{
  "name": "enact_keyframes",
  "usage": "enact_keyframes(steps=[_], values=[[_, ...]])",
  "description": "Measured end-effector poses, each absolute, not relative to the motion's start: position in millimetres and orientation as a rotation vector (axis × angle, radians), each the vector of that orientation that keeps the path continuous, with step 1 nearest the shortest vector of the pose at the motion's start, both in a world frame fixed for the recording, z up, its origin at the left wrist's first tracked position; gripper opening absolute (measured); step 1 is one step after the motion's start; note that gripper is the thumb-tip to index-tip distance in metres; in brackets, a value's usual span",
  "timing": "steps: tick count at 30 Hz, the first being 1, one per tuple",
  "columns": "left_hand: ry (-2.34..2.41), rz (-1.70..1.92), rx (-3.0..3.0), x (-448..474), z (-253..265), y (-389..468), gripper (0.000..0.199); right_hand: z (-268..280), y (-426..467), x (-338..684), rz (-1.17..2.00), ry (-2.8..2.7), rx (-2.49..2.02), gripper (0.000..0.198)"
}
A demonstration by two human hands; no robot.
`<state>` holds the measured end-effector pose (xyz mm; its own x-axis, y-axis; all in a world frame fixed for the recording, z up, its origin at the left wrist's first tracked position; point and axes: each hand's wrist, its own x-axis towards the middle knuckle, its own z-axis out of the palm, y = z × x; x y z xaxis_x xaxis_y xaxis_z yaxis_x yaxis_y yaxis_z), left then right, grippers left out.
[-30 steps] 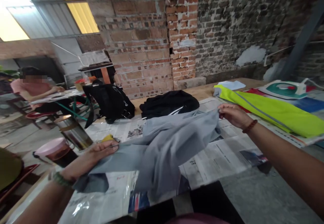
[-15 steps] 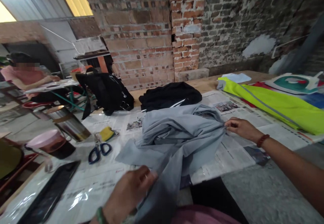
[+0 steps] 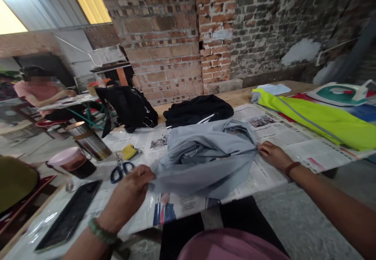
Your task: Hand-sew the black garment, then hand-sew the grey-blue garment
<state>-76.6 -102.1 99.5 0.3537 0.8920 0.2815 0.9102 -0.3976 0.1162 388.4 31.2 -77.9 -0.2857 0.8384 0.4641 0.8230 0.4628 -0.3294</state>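
A grey cloth garment (image 3: 205,162) lies bunched on the newspaper-covered table, its near edge drawn out between my hands. My left hand (image 3: 136,181) pinches its left corner, just right of the blue-handled scissors (image 3: 117,173). At the opposite side, my right hand (image 3: 268,154) is closed on the right edge of the cloth. The near part looks slightly blurred and stretched, while folds pile up behind it. Which kind of garment it is, I cannot tell. Directly behind it sits a folded black garment (image 3: 199,111) with white stripes.
At left are a phone (image 3: 70,217), a lidded cup (image 3: 73,164), a steel flask (image 3: 89,140) and a yellow item (image 3: 129,151). A black bag (image 3: 129,109) stands behind. A neon-yellow garment (image 3: 317,119) and an iron (image 3: 340,93) lie at right. A person (image 3: 41,91) sits far left.
My left hand has moved up and left, bringing the cloth's near part from the table's front edge onto the table. My right hand keeps its hold. The view has shifted slightly.
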Motion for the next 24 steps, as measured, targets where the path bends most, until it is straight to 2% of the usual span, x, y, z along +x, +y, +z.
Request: enact_keyframes(steps=[2,5,10,13,18,21,24], values=[[-1.327,-0.470,-2.241,-83,107,-100,0.026,-80,28,384,0.020,-2.090,-1.378,0.018],[-1.025,-0.401,-2.144,-92,81,-109,0.031,-81,25,382,0.028,-2.042,-1.375,0.016],[-1.452,-0.086,-2.180,-118,8,-143,0.044,-75,22,383,0.120,-2.043,-1.384,0.014],[-1.726,-0.073,-2.017,-131,1,-158,0.037,-72,19,384,0.184,-1.955,-1.416,0.012],[-1.901,-0.401,-1.934,-118,27,-146,0.029,-55,8,389,0.345,-1.389,-1.549,0.015],[-1.844,-0.705,-2.143,-90,29,-123,0.026,-18,-3,401,0.448,-1.052,-1.325,0.017],[-1.751,-0.908,-2.316,-57,20,-96,0.025,35,-19,427,0.310,-0.954,-1.047,0.027]])
